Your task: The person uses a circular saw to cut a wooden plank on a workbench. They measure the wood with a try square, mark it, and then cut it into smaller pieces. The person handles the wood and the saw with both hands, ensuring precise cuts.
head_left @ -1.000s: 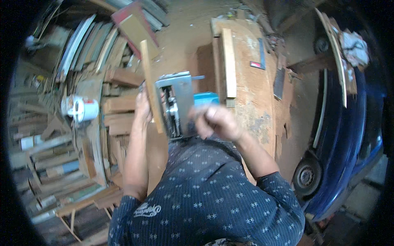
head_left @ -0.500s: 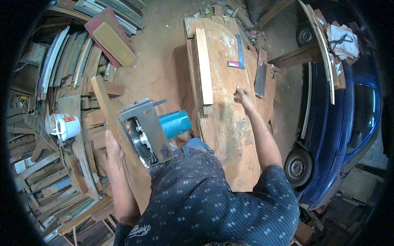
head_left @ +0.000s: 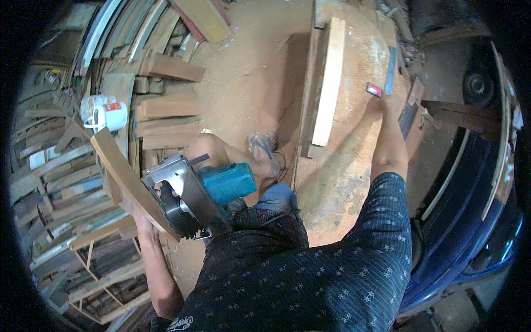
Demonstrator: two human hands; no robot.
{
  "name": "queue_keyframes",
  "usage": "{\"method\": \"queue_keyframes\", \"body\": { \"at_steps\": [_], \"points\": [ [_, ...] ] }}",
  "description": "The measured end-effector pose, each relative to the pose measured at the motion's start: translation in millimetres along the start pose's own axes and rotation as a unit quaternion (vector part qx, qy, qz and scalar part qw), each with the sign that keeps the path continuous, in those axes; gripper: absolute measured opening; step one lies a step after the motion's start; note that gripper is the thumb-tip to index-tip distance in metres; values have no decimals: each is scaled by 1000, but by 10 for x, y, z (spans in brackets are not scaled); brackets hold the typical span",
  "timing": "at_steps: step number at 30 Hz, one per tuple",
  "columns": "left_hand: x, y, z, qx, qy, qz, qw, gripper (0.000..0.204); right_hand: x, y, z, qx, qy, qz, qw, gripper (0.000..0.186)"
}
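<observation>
On your left, your left hand (head_left: 145, 224) is closed around the near end of a curved wooden strip (head_left: 124, 180), gripping it from underneath and holding it up beside your knee. The strip is slanting away to the far left, and no cut or mark is showing on the face you can see, so as far as I can judge the sawing on this piece is not yet started. Just right of the strip, the circular saw (head_left: 196, 196) is resting tilted against your lap, its toothed blade bare and lying just beside your left hand; neither hand is holding its blue motor body.

Your foot in a sandal (head_left: 264, 150) is sitting on the sawdust floor (head_left: 249, 83) between the saw and the workbench (head_left: 354, 166). A pale plank (head_left: 329, 83) is lying lengthwise along the left side of the bench.

Further right, your right hand (head_left: 390, 102) is stretching out over the far part of the bench and touching the red end of a square ruler (head_left: 384, 80); I cannot tell whether the fingers are closing on it or only resting there. So the measuring looks like the step in hand, with marking and cutting left.

Around you, stacked offcuts and a white mug (head_left: 104, 112) are crowding the left, and a blue car (head_left: 470, 210) is hemming in the right edge of the bench. The bare blade so near your left hand is what I would be watching.
</observation>
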State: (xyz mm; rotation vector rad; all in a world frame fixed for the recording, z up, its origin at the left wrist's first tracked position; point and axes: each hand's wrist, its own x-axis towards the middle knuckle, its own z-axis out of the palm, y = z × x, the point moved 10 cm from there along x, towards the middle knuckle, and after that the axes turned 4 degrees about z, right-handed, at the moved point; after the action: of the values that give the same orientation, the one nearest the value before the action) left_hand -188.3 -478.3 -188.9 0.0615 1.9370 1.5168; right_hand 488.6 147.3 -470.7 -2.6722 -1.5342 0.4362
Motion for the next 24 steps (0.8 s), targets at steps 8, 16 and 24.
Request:
{"method": "queue_keyframes", "body": {
  "at_steps": [8, 16, 24],
  "points": [
    [-180, 237, 299, -26, 72, 44, 996, 36, -319, 119, 441, 351, -197, 123, 907, 46],
    [-68, 522, 1207, 18, -131, 50, 990, 56, -1371, -331, -758, 622, -184, -28, 760, 24],
    [393, 364, 1887, -104, -258, -19, 960, 52, -3075, -891, -1786, 513, -313, -214, 770, 19]
  ]
}}
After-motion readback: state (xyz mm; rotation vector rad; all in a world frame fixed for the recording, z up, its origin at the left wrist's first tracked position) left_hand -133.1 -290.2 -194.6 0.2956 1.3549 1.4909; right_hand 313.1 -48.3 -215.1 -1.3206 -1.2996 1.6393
